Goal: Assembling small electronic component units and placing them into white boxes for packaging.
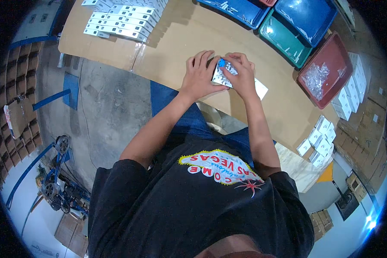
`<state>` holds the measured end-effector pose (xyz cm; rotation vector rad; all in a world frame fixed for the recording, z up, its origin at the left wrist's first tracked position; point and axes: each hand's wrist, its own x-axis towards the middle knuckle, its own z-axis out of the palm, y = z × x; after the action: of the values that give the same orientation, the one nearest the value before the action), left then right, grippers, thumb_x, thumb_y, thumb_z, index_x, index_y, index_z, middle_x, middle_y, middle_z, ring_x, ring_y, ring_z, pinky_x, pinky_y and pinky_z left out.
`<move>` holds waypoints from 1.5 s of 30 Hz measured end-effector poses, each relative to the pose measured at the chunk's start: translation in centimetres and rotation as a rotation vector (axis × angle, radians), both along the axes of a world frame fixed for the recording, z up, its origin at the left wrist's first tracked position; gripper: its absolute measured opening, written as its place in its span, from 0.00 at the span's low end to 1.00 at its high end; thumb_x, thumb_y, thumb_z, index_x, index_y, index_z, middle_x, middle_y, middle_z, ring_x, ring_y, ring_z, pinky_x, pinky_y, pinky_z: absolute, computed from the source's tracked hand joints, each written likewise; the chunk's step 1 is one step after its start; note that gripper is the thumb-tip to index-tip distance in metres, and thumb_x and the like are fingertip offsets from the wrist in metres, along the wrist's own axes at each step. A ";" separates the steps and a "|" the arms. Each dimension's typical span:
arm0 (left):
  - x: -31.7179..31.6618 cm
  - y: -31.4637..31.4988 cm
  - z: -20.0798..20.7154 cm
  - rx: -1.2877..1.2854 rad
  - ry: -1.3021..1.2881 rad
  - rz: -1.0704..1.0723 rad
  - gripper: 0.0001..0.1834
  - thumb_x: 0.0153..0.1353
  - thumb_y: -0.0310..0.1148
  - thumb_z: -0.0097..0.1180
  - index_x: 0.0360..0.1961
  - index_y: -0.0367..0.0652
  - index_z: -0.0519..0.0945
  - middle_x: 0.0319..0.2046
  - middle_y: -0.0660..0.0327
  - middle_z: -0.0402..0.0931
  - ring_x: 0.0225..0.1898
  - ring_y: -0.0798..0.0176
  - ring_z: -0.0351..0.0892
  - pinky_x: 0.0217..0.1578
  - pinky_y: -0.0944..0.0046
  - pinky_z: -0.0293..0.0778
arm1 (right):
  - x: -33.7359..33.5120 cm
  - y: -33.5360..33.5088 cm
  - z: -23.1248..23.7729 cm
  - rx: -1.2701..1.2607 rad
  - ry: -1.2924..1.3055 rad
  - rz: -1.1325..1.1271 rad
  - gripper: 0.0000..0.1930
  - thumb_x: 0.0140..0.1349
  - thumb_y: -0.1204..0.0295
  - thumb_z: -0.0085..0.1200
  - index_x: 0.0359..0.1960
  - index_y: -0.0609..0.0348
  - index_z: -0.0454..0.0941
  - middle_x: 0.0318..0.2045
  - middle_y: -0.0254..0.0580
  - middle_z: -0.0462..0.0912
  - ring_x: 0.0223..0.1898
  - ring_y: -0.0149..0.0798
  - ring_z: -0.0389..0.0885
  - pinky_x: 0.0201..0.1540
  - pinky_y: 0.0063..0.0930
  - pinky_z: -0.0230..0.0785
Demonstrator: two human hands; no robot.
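Note:
My left hand (198, 74) and my right hand (241, 74) both grip a small clear plastic packet (223, 75) with a blue piece at its top, held just above the cardboard-covered table (180, 47). The fingers of both hands wrap its two sides, hiding most of it. A white slip of paper (261, 89) lies on the table under my right hand.
Rows of small white boxes (122, 19) lie at the far left of the table. Blue trays (307, 15), a green tray (284, 38) and a red tray (327, 69) holding clear bags stand at the right. More white boxes (320, 139) are stacked near the right edge. A concrete floor lies to my left.

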<state>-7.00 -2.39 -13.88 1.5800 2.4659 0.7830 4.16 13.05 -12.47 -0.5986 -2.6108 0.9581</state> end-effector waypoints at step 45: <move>0.2 0.2 0.3 -0.016 0.011 -0.003 0.55 0.42 0.70 0.69 0.66 0.46 0.70 0.66 0.53 0.63 0.71 0.50 0.57 0.66 0.44 0.53 | -1.0 -1.1 0.1 0.048 -0.154 -0.090 0.17 0.56 0.67 0.68 0.48 0.51 0.87 0.51 0.36 0.80 0.55 0.41 0.78 0.56 0.40 0.62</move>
<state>-6.75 -2.21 -13.56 1.5867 2.4701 0.7550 3.18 11.91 -12.32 -0.7991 -2.7058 0.8505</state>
